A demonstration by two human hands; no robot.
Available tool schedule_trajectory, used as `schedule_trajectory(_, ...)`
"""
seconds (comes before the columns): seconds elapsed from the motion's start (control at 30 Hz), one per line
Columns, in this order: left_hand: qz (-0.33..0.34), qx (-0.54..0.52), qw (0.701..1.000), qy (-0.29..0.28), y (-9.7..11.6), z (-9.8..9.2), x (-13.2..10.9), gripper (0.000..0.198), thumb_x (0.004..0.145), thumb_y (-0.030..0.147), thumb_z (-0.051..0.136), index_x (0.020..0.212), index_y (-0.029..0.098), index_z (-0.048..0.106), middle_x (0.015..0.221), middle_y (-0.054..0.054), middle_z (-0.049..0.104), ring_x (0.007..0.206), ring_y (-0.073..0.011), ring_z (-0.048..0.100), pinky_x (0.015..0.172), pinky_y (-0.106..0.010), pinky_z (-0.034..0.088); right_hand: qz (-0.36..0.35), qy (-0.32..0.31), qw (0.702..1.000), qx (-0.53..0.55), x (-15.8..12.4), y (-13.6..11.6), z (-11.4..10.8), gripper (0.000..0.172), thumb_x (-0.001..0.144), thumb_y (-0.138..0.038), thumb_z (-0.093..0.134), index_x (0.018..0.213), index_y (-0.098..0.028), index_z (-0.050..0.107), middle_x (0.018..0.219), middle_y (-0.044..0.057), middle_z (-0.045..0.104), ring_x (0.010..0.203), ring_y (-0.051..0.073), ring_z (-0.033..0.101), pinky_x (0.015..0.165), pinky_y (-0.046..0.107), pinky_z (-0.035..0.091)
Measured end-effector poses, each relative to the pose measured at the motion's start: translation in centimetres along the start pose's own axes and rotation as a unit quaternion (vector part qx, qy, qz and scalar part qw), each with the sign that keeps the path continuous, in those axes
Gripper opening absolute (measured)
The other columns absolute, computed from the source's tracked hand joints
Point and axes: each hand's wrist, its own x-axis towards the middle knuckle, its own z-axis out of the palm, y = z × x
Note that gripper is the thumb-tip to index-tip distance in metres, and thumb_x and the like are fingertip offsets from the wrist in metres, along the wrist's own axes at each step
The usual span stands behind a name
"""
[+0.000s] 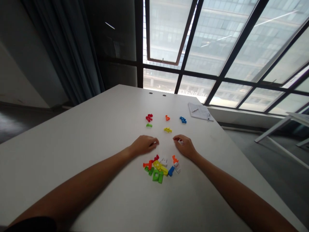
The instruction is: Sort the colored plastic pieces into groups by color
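My left hand rests curled on the white table, and my right hand rests a short way to its right. A small white piece shows at my right fingertips. Whether my left fingers hold anything cannot be told. Just below both hands lies a heap of coloured plastic blocks. Beyond them lie a red piece, a green piece, an orange piece, a blue piece and a yellow piece, all apart from one another.
A notepad with a pen lies near the table's far right edge. Two small round holes mark the far end. Large windows stand behind the table, and white furniture legs stand at the right.
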Motion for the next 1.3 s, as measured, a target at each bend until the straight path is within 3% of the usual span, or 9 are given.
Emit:
schedule_trajectory(0.07, 0.006, 0.001, 1.0, -0.004, 0.0, 0.2, 0.0, 0.024, 0.098, 0.031, 0.051, 0.108, 0.028, 0.072, 0.094, 0.0, 0.077, 0.08, -0.0168, 0.069, 0.071, -0.025, 0.044, -0.018, -0.09, 0.993, 0.073, -0.7, -0.8, -1.0, 0.019, 0.091, -0.022, 0.059, 0.101, -0.019, 0.074, 0.098, 0.007, 0.072, 0.086, 0.02, 0.065, 0.081, 0.032, 0.052)
schedule_trajectory(0.2, 0.002, 0.006, 1.0, -0.006, 0.2, 0.4, 0.0, 0.024, 0.099, 0.03, 0.05, 0.111, 0.029, 0.071, 0.094, 0.0, 0.077, 0.08, -0.0167, 0.068, 0.07, -0.025, 0.043, -0.105, -0.295, 0.941, 0.128, -0.8, -1.3, -3.1, 0.023, 0.095, -0.026, 0.062, 0.111, -0.025, 0.078, 0.115, 0.007, 0.07, 0.107, 0.023, 0.063, 0.101, 0.039, 0.045)
schedule_trajectory(0.3, -0.001, 0.008, 1.0, -0.004, 0.2, 0.4, -0.1, 0.025, 0.099, 0.03, 0.049, 0.111, 0.029, 0.07, 0.095, 0.0, 0.076, 0.081, -0.0168, 0.068, 0.071, -0.026, 0.044, -0.118, -0.354, 0.922, 0.108, -0.1, -1.2, -3.8, 0.019, 0.097, -0.031, 0.064, 0.108, -0.029, 0.08, 0.12, 0.006, 0.069, 0.113, 0.023, 0.061, 0.107, 0.04, 0.041)
schedule_trajectory(0.43, 0.005, 0.007, 1.0, -0.01, 0.2, 0.3, -0.1, 0.026, 0.099, 0.031, 0.049, 0.111, 0.029, 0.071, 0.094, 0.0, 0.076, 0.08, -0.0169, 0.068, 0.072, -0.026, 0.045, -0.067, -0.305, 0.943, 0.114, 0.2, -1.2, -3.2, 0.017, 0.097, -0.033, 0.065, 0.1, -0.024, 0.079, 0.109, 0.007, 0.072, 0.104, 0.022, 0.065, 0.098, 0.036, 0.048)
schedule_trajectory(0.6, -0.003, 0.021, 1.0, -0.009, 0.5, 0.0, -0.1, 0.025, 0.097, 0.029, 0.049, 0.11, 0.029, 0.071, 0.093, 0.0, 0.076, 0.079, -0.0174, 0.069, 0.07, -0.026, 0.045, 0.018, -0.132, 0.991, 0.028, -0.4, -1.8, -1.1, 0.011, 0.093, -0.024, 0.066, 0.1, -0.02, 0.073, 0.095, 0.005, 0.072, 0.083, 0.019, 0.065, 0.079, 0.03, 0.052)
schedule_trajectory(0.73, -0.033, 0.002, 0.999, 0.011, 1.3, -0.3, -0.1, 0.031, 0.101, 0.04, 0.048, 0.114, 0.028, 0.072, 0.093, -0.001, 0.076, 0.078, -0.017, 0.068, 0.069, -0.026, 0.044, -0.019, -0.041, 0.999, -0.021, -0.6, -2.4, 0.6, 0.008, 0.097, -0.026, 0.063, 0.098, -0.02, 0.068, 0.091, 0.004, 0.068, 0.078, 0.018, 0.063, 0.075, 0.029, 0.051)
schedule_trajectory(0.87, -0.055, -0.059, 0.996, 0.03, 2.1, -0.3, 0.0, 0.041, 0.098, 0.053, 0.054, 0.126, 0.028, 0.069, 0.089, 0.0, 0.076, 0.077, -0.0163, 0.067, 0.071, -0.027, 0.045, -0.102, -0.026, 0.994, -0.01, -0.5, -3.2, 1.4, 0.011, 0.103, -0.029, 0.056, 0.103, -0.022, 0.065, 0.095, 0.007, 0.067, 0.083, 0.02, 0.063, 0.078, 0.032, 0.053)
schedule_trajectory(1.0, -0.04, -0.107, 0.993, 0.036, 2.1, 0.1, 0.2, 0.035, 0.098, 0.051, 0.055, 0.117, 0.026, 0.072, 0.091, 0.0, 0.075, 0.077, -0.0149, 0.066, 0.07, -0.025, 0.044, -0.157, -0.021, 0.987, -0.005, -0.5, -3.8, 1.4, 0.011, 0.105, -0.025, 0.053, 0.105, -0.022, 0.064, 0.099, 0.008, 0.066, 0.091, 0.022, 0.063, 0.083, 0.035, 0.054)
schedule_trajectory(1.3, -0.053, -0.079, 0.995, 0.011, 2.1, 0.5, 0.4, 0.03, 0.094, 0.049, 0.061, 0.108, 0.025, 0.072, 0.089, 0.0, 0.072, 0.075, -0.0157, 0.064, 0.066, -0.026, 0.041, -0.137, -0.062, 0.989, -0.002, -0.5, -3.2, 2.0, 0.014, 0.098, -0.015, 0.055, 0.107, -0.02, 0.066, 0.103, 0.008, 0.065, 0.096, 0.021, 0.062, 0.088, 0.035, 0.052)
